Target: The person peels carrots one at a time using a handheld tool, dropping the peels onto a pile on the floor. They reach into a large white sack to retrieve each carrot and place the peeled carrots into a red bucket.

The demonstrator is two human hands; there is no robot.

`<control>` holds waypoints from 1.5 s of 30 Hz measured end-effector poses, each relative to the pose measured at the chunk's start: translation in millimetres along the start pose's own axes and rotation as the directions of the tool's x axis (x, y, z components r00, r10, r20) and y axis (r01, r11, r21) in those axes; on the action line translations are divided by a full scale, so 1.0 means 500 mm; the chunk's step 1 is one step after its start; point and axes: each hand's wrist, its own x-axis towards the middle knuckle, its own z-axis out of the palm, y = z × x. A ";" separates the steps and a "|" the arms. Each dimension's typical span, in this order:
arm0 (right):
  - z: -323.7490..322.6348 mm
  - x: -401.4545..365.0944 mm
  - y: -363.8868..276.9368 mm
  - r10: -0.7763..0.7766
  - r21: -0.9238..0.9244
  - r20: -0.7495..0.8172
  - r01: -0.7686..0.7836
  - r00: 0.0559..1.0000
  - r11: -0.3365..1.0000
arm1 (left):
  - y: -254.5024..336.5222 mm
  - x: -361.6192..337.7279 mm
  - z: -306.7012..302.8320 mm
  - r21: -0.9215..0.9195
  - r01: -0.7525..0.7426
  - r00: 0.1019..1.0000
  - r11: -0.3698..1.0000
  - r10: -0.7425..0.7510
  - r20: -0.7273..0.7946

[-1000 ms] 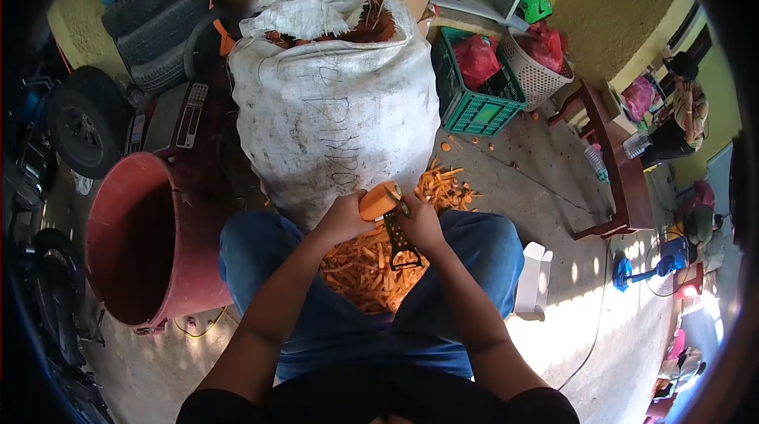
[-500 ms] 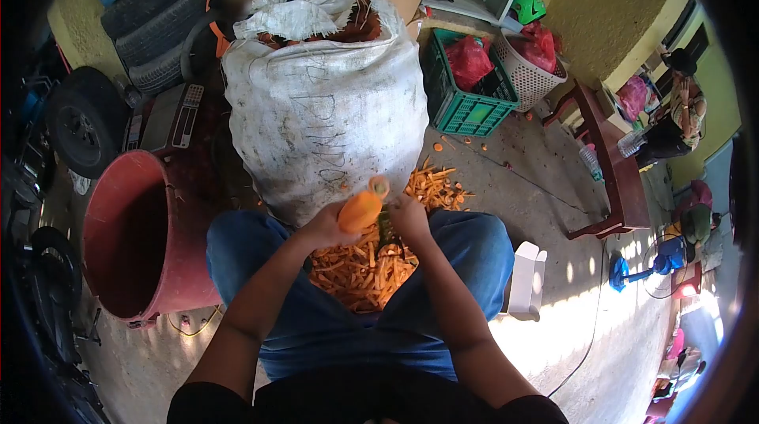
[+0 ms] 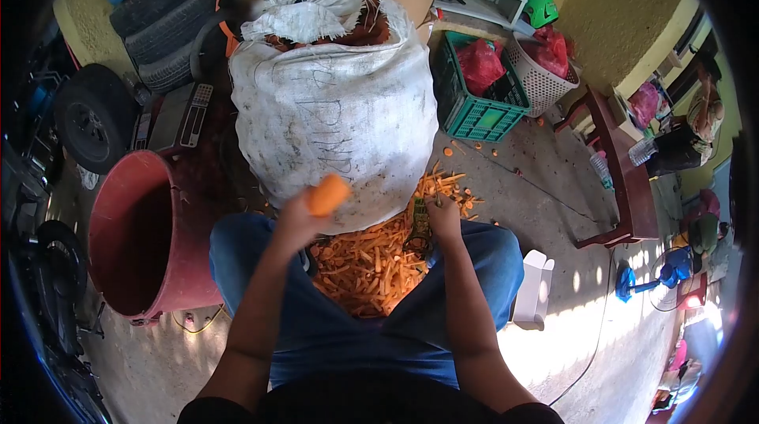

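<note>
– What is shown in the left hand [image 3: 297, 223]?
– A thick orange carrot [image 3: 329, 195], gripped in its fingers and held up at the near side of the white sack [image 3: 336, 116]; the hand is blurred by motion.
– And the right hand [image 3: 444, 218]?
– A dark green peeler [image 3: 420, 222] is gripped by its fingers, pointed downward, near the sack's lower right edge.
– What is seen below?
– Orange strips [image 3: 371, 270] are heaped between the knees, just in front of the sack.
– And alongside?
– A red barrel [image 3: 190, 242] is seen left of the sack; a green crate [image 3: 484, 121] is placed to its right.
</note>
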 end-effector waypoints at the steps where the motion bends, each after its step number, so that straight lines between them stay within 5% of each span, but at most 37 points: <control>1: -0.006 0.000 -0.004 -0.016 -0.014 -0.008 0.016 1.000 1.000 | 0.007 -0.002 -0.043 0.038 0.003 0.990 0.999 0.002 -0.140; 4: -0.017 0.004 -0.010 -0.022 0.045 -0.039 0.024 0.999 0.999 | -0.004 -0.028 -0.201 0.248 0.278 0.862 0.928 -0.128 -0.490; 5: -0.024 0.002 -0.022 -0.028 0.050 -0.035 0.030 0.999 0.998 | -0.052 -0.040 -0.255 0.439 0.339 0.803 0.832 -0.013 -0.595; 10: -0.037 0.006 -0.032 -0.054 0.178 -0.132 0.078 0.990 0.981 | -0.185 -0.145 -0.426 0.602 0.728 0.678 0.328 -0.211 -0.705; 12: -0.054 0.009 -0.053 0.013 0.265 -0.072 0.007 0.997 0.964 | -0.180 -0.164 -0.408 0.604 0.730 0.675 0.319 -0.202 -0.709; 13: -0.060 0.010 -0.061 0.081 0.475 -0.045 -0.050 0.996 0.879 | -0.175 -0.164 -0.401 0.609 0.730 0.677 0.311 -0.201 -0.708; 14: -0.066 0.012 -0.067 0.140 0.659 -0.003 -0.103 0.990 0.745 | -0.192 -0.153 -0.400 0.609 0.729 0.677 0.312 -0.198 -0.709; 15: -0.077 0.016 -0.072 0.136 0.780 0.130 -0.186 0.982 0.597 | -0.224 -0.139 -0.397 0.651 0.558 0.785 0.515 -0.071 -0.616; 16: -0.084 0.021 -0.083 0.135 0.781 0.129 -0.185 0.982 0.597 | -0.214 -0.122 -0.391 0.656 0.340 0.847 0.674 0.083 -0.525; 19: -0.091 0.050 -0.081 0.139 0.778 0.119 -0.179 0.983 0.602 | -0.101 -0.010 -0.350 0.372 0.051 0.870 0.927 0.141 -0.472; 23: -0.120 0.087 -0.097 0.110 0.724 0.193 -0.217 0.975 0.654 | 0.034 0.158 -0.284 0.197 -0.340 0.852 0.920 0.390 -0.350; 24: -0.118 0.104 -0.082 0.049 0.663 0.126 -0.121 0.991 0.739 | 0.049 0.205 -0.267 0.154 -0.408 0.845 0.900 0.437 -0.310; 26: -0.112 0.134 -0.041 -0.013 0.588 0.054 -0.021 0.998 0.809 | 0.100 0.294 -0.221 0.154 -0.444 0.848 0.882 0.470 -0.244; 28: -0.092 0.160 0.016 0.180 0.415 0.014 -0.169 0.984 0.894 | 0.122 0.389 -0.175 0.109 -0.471 0.855 0.876 0.483 -0.188; 30: -0.081 0.184 0.048 0.166 0.358 -0.083 -0.126 0.983 0.925 | 0.128 0.484 -0.131 0.060 -0.480 0.865 0.875 0.483 -0.136; 33: -0.082 0.198 0.045 0.042 0.215 -0.154 -0.008 0.987 0.977 | 0.127 0.620 -0.068 0.294 -0.476 0.860 0.829 0.508 -0.040; 35: -0.087 0.210 0.044 0.089 0.199 -0.149 -0.058 0.985 0.978 | 0.101 0.703 -0.029 0.363 -0.239 0.971 0.901 0.223 0.086; 39: -0.092 0.227 0.036 0.152 0.178 -0.137 -0.126 0.979 0.976 | 0.188 0.696 0.015 0.564 -0.226 0.949 0.794 0.048 0.312; 40: -0.092 0.232 0.035 0.151 0.166 -0.135 -0.128 0.979 0.978 | 0.135 0.755 0.039 0.563 -0.228 0.947 0.795 0.046 0.318; 42: -0.089 0.237 0.037 0.162 0.182 -0.147 -0.135 0.976 0.974 | 0.022 0.859 0.093 0.176 0.021 0.988 0.984 -0.048 0.150; 45: -0.096 0.245 0.016 0.184 0.224 -0.132 -0.151 0.974 0.963 | 0.003 0.867 0.089 0.320 0.028 0.992 0.947 -0.066 0.107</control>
